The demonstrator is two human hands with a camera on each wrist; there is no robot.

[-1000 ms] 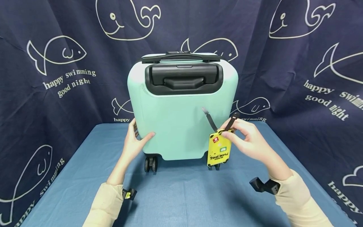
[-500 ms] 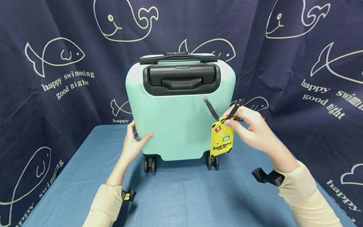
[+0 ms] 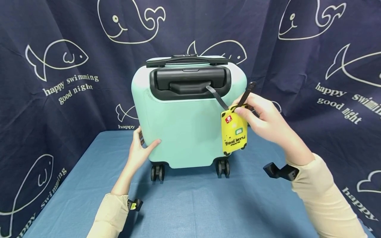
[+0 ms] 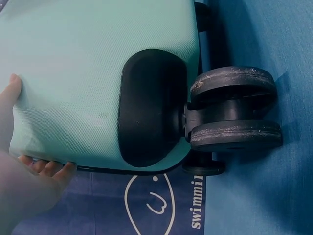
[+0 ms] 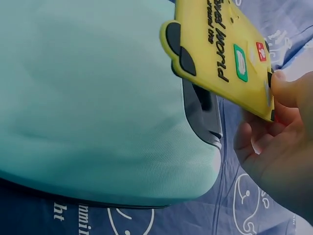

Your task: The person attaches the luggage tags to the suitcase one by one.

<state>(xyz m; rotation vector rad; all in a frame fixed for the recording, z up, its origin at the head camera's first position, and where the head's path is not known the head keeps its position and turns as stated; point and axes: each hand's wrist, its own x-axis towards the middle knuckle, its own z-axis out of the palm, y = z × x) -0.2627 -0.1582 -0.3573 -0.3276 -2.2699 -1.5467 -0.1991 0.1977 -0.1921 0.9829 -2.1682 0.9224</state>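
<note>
A mint-green suitcase [image 3: 184, 129] stands upright on its black wheels, its black pull handle [image 3: 190, 79] pushed down into the recess. My left hand [image 3: 139, 150] grips the lower left edge, thumb on the front face and fingers round the side; the left wrist view shows this beside a wheel pair [image 4: 234, 110]. In my right hand [image 3: 265, 120] a yellow luggage tag [image 3: 234, 132] lettered "Travel World" is pinched at its top. One end of its black strap [image 3: 218, 99] overlaps the handle recess, the other sticks up above my fingers. The right wrist view has the tag [image 5: 220, 49] before the suitcase.
Blue cloth [image 3: 190, 205] covers the table under the suitcase. Behind and at both sides hangs a dark blue curtain [image 3: 98, 109] with white whale and fish drawings. Each wrist wears a small black camera, the right one [image 3: 281, 172] jutting inward from the sleeve.
My right hand has lifted the luggage tag up along the suitcase, bringing its strap from the front face to the handle recess. The left hand keeps its hold on the edge.
</note>
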